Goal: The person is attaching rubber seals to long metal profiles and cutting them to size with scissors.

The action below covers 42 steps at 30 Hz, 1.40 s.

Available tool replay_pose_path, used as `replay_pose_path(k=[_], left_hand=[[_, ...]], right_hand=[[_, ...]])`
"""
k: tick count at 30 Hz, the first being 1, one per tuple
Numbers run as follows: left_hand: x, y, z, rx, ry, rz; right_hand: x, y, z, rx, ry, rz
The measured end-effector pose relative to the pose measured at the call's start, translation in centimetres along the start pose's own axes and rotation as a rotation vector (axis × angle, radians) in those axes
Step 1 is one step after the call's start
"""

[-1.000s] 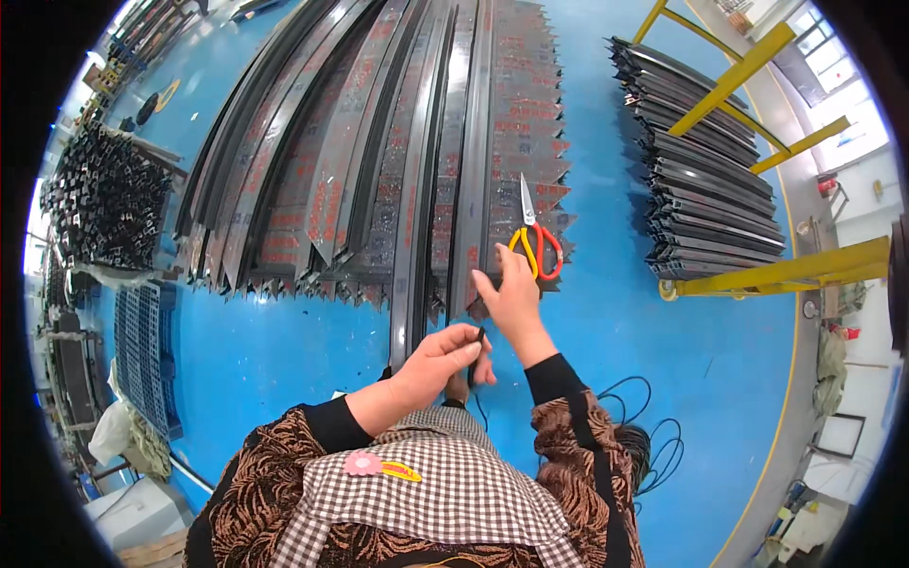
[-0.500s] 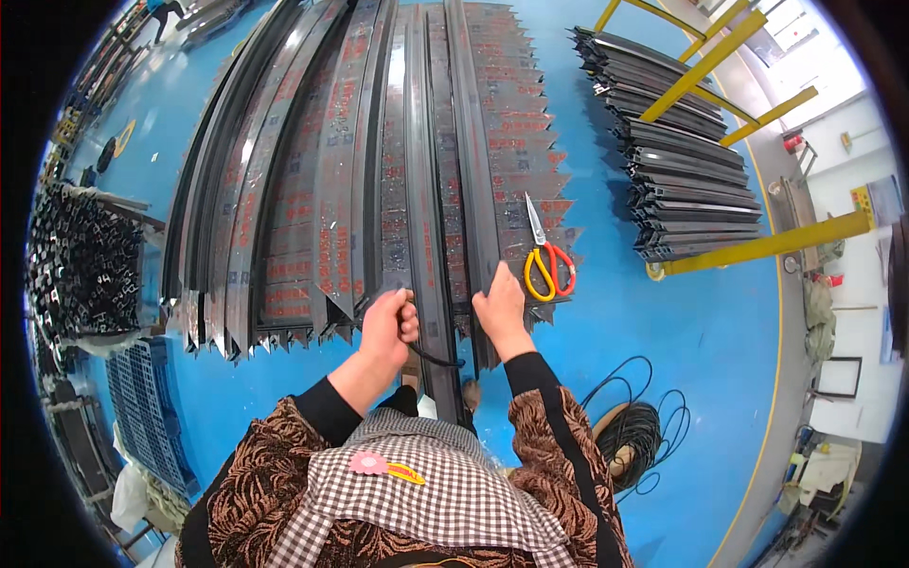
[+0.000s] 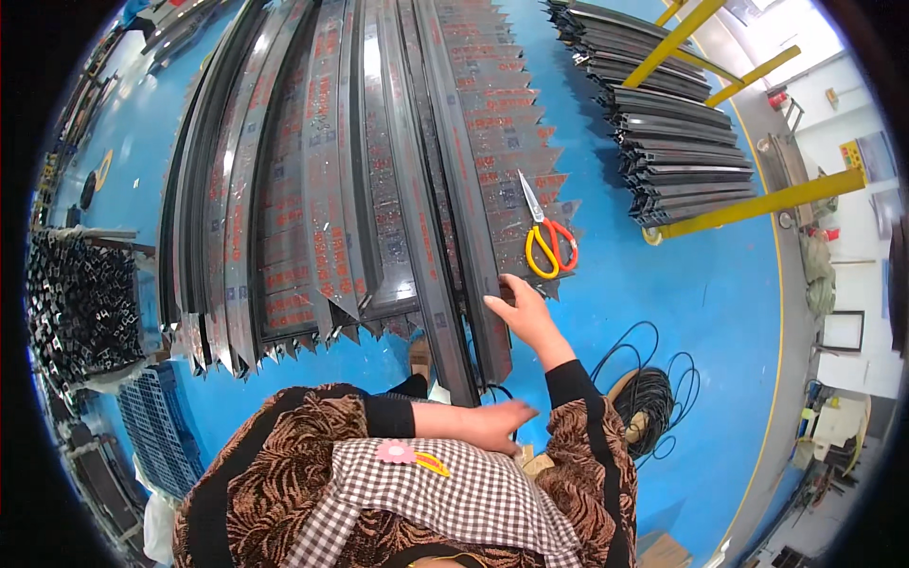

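Long dark grey profiles [image 3: 437, 256] with pointed ends lie side by side on the stack before me. My right hand [image 3: 530, 317] is at the near right edge of one profile [image 3: 490, 341], its thumb and fingers apart. Across my front reaches my left hand [image 3: 497, 426], just below the profiles' near ends; its fingers are partly smeared by motion. A thin black cord or strip [image 3: 496, 388] curves out beside those ends, just above the left hand. Scissors [image 3: 538, 218] with one yellow and one red handle rest on the stack, above my right hand.
A coil of black cord [image 3: 644, 412] lies on the blue floor at the right. More profiles [image 3: 677, 142] sit on a yellow-barred rack [image 3: 757, 206] beyond it. At the left are a bundle of dark profiles [image 3: 85, 308] and a blue plastic pallet [image 3: 156, 421].
My left hand has left the middle profile and swung right and toward my body. My right hand has moved slightly right and its fingers have loosened. The view has shifted a little.
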<state>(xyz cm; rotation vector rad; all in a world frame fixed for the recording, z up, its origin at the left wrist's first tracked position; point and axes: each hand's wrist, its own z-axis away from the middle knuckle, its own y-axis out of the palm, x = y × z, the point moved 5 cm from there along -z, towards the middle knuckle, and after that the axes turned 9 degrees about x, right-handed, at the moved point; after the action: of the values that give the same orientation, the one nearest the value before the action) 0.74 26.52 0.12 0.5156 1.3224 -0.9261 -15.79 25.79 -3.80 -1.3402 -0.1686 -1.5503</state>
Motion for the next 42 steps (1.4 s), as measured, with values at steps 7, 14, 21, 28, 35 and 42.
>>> replay_pose_path(k=[7,14,21,28,35,42], left_hand=[[0.7,-19.2,10.3,-1.405,-0.177,-0.318],[10.0,-21.7,8.4,-1.045,-0.948,0.061],[9.8,-17.8,4.7,-1.154,-0.757,-0.137],[11.0,-15.8,3.7,-1.326,-0.532,-0.179],[10.5,-15.0,4.5,-1.190,-0.606,0.099],[10.7,-13.8,5.2,-1.269,-0.292,0.314]], right_hand=[[1.6,1.6,-1.4,-0.170,-0.018,0.318],[1.5,2.9,-1.4,-0.122,0.143,0.348],[-0.8,0.4,3.0,-0.050,-0.059,0.126],[2.5,0.8,5.3,-0.184,0.086,0.201],[5.3,2.4,4.4,-0.312,0.246,0.639],[4.8,3.4,3.3,-0.357,0.124,0.792]])
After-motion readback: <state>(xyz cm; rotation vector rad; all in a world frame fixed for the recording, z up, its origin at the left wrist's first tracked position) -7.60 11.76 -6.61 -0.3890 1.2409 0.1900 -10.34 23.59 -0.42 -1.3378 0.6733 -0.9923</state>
